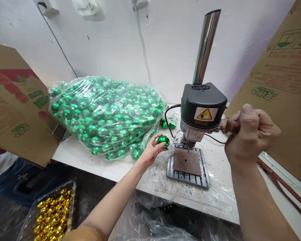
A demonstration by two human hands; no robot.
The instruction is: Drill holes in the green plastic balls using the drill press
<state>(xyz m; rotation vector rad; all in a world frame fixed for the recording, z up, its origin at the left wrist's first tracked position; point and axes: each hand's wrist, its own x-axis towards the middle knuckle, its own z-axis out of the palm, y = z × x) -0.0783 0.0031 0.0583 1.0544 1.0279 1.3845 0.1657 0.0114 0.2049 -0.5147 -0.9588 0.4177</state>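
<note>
Between the fingertips of my left hand [152, 152] is a shiny green faceted ball [163, 142], held just left of the drill press. My right hand [251, 134] is closed in a fist at the right side of the drill press [204, 103], around its feed lever, most of which my fingers hide. Below the chuck [191, 144], a brown board [187, 160] with a dark hole lies on the slotted metal base [205, 182]. Dark shavings are scattered over the base and the white table.
A big clear bag of green balls [107, 117] fills the table's left. Cardboard boxes [20, 110] [278, 90] stand at both sides. Low at left is a clear tub of gold balls [54, 214]. Plastic sheeting [150, 214] hangs below the table edge. Another person's dark clothing [17, 180] shows far left.
</note>
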